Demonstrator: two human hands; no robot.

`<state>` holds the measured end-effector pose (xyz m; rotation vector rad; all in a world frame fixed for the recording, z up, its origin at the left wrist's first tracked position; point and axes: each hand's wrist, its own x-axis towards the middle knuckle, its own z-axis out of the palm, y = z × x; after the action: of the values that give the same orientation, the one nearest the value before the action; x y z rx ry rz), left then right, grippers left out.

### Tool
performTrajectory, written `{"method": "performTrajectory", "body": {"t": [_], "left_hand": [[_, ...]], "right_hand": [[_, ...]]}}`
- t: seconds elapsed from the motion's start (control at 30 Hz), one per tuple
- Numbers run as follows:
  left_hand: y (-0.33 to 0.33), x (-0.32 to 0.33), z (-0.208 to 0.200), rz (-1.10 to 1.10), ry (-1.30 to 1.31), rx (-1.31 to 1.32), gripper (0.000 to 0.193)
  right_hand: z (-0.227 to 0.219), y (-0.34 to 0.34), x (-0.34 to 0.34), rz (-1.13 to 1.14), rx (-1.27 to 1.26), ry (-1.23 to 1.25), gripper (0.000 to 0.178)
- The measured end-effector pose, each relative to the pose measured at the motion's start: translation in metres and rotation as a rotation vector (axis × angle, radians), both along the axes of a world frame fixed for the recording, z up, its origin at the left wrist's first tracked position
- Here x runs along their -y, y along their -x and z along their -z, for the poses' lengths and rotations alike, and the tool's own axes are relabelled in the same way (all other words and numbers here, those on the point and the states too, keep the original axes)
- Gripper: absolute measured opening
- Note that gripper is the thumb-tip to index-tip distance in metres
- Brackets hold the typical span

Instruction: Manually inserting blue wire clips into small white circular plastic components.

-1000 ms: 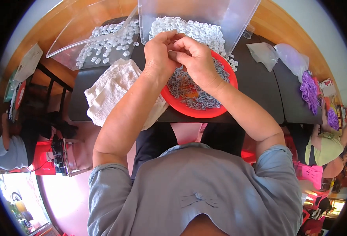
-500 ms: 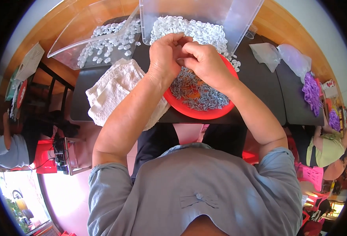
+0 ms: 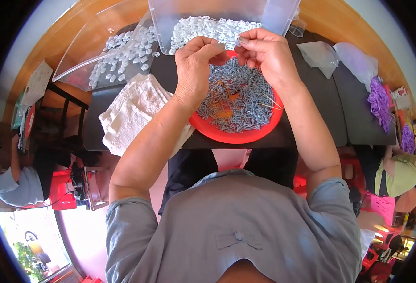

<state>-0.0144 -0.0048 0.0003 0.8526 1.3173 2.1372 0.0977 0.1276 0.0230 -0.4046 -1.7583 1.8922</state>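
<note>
My right hand (image 3: 269, 55) pinches a small white plastic piece (image 3: 238, 41) between thumb and forefinger, its other fingers curled. To the left, my left hand (image 3: 199, 63) is closed, thumb against forefinger; what it holds, if anything, is hidden. Both hands are raised over the far side of a red basin (image 3: 236, 137), slightly apart. Many small grey screws (image 3: 243, 89) fill the basin, with thin yellowish sticks (image 3: 270, 103) lying on them at the right. Just beyond my hands, a clear plastic bin (image 3: 222, 8) holds a heap of small white oval pieces (image 3: 193, 29) with holes.
A second clear bin (image 3: 83, 59) at the left holds more white pieces (image 3: 123, 51). A folded white towel (image 3: 135, 111) lies beside the basin. Plastic bags (image 3: 318, 56) and a purple bundle (image 3: 380, 104) are on the right. People sit at both sides.
My hands have come apart, the right one moving rightward and turning to show the white piece in its fingertips. More of the screws and the thin sticks show now.
</note>
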Motion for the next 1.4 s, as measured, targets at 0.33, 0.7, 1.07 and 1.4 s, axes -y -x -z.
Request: {"method": "performTrajectory", "body": {"t": [0.33, 0.7, 1.07, 1.4], "left_hand": [[-0.001, 0.001, 0.0, -0.019, 0.039, -0.066, 0.016], [-0.002, 0.004, -0.003, -0.038, 0.078, -0.151, 0.015], [-0.003, 0.002, 0.0, -0.048, 0.099, -0.185, 0.015], [-0.006, 0.004, -0.007, 0.108, -0.036, -0.122, 0.018]], "right_hand": [[-0.002, -0.004, 0.005, -0.049, -0.012, 0.004, 0.016], [-0.001, -0.004, 0.011, -0.037, -0.04, -0.077, 0.015], [0.002, -0.001, 0.021, 0.031, -0.052, -0.178, 0.012], [-0.011, -0.012, 0.009, -0.085, -0.028, -0.054, 0.016]]}}
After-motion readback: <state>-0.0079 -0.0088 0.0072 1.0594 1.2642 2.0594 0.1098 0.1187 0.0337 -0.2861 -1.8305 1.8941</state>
